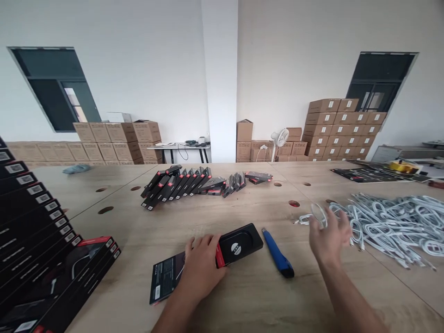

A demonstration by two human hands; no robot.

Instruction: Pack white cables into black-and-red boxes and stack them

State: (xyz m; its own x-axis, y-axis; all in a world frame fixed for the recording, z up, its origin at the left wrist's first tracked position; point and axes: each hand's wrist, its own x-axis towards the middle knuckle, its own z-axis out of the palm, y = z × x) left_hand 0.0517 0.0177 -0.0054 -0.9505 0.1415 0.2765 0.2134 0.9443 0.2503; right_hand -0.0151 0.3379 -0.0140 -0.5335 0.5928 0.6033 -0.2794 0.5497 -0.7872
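My left hand (203, 261) is closed over a black box (166, 277) with a red edge, tilted on the table. Out of the box's right end sticks a black tray (243, 245) bearing a round white mark, with a long recess. To the right of the tray lies a blue utility knife (277, 252). My right hand (329, 236) is raised at the left side of a cable pile, fingers curled. Between its thumb and index finger stands the loop of a white cable (319, 213), slightly blurred.
Coiled white cables (391, 222) heap up on the right. Black boxes (180, 182) lie in a row at the table's far side, and tall stacks of black boxes (38, 217) stand at the left. Round holes (106, 210) pierce the tabletop. Cartons (340, 129) line the wall.
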